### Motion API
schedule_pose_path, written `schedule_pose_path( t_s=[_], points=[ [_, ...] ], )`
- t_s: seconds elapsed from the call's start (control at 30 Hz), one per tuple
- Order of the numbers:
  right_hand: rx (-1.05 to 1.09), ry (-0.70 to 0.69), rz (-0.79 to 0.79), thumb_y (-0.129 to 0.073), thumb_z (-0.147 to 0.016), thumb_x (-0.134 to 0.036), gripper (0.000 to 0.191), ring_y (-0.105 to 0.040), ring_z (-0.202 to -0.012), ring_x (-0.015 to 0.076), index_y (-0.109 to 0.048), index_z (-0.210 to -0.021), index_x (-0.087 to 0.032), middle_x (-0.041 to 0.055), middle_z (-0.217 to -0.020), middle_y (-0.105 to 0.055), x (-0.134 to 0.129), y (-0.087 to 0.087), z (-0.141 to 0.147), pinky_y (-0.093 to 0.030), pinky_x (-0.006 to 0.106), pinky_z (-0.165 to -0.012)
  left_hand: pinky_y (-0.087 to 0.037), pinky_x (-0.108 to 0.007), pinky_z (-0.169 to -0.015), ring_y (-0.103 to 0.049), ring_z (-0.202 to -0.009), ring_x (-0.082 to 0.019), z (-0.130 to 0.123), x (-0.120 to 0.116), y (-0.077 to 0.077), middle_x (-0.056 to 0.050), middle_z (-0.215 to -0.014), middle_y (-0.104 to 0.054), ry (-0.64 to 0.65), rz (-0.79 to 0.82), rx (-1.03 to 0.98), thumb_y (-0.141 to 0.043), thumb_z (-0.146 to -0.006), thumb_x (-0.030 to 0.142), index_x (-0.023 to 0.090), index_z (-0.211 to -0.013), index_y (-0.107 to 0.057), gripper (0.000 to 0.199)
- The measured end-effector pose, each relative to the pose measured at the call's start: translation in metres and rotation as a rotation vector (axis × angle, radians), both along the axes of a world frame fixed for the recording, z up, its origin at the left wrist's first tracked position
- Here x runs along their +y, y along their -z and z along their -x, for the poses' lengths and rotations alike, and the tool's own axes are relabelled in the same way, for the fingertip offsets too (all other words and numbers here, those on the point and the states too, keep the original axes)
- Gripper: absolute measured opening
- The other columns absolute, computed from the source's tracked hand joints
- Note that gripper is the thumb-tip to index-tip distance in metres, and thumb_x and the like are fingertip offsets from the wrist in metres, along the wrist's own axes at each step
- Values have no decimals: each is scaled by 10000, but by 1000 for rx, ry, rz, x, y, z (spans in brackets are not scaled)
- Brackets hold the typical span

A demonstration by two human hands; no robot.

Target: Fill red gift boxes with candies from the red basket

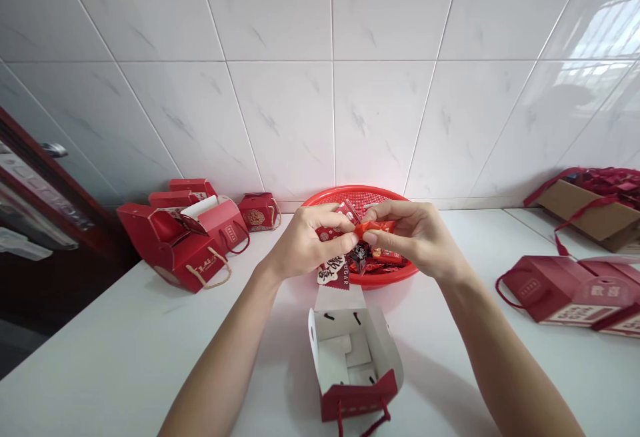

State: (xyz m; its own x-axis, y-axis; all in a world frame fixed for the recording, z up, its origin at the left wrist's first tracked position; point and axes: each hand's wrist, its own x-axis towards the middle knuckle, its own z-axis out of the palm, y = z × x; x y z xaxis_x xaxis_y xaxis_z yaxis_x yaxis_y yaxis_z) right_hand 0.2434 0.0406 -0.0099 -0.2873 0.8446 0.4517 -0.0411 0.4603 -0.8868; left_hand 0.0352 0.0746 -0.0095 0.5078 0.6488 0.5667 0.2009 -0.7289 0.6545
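My left fingers (344, 246) and right fingers (390, 241) pinch the orange candy (379, 226); likely light, slippery, best held by its ends.

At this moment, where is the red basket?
In the head view, the red basket is near centre, between the nearest open box and tiled wall, partly behind the left hand and right hand.

An open rectangular red cardboard box (357, 397) stands before a round red plastic basket (360, 190) on the white tabletop (125, 344).
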Motion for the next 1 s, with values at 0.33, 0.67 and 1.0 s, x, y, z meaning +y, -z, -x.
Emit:
schedule_pose_path(
  t_s=[0.33, 0.67, 1.0],
  points=[
    [85, -79, 28, -929, -728, -282, 300, -699, -746, 158, -684, -884, -205, 17, -826, -727, 2, 0, -2, -597, 289, -658, -453, -304, -648, -553, -660, -164, -5, -12, -5, -15, -687, -657, -107, -55, -87, -756, -874, 412, 239, -760, -811, 214],
    [142, -268, 53, -813, -872, -224, 154, -771, -800, 170, -754, -1011, -195, 31, -924, -789, 18, 15, -12, -658, 318, -760, -423, -265, -590, -514, -623, -125, -4, -13, -5, 8, -679, -578, -113, -248, -73, -692, -943, 269, 204, -791, -793, 194],
    [159, -309, 88, -796, -886, -194, 139, -775, -761, 158, -749, -1017, -195, 21, -893, -791, 23, 18, -11, -630, 270, -693, -395, -252, -555, -480, -600, -107, -5, -15, -5, 20, -662, -547, -120, -293, -55, -685, -945, 211, 176, -781, -773, 189]
  ],
)
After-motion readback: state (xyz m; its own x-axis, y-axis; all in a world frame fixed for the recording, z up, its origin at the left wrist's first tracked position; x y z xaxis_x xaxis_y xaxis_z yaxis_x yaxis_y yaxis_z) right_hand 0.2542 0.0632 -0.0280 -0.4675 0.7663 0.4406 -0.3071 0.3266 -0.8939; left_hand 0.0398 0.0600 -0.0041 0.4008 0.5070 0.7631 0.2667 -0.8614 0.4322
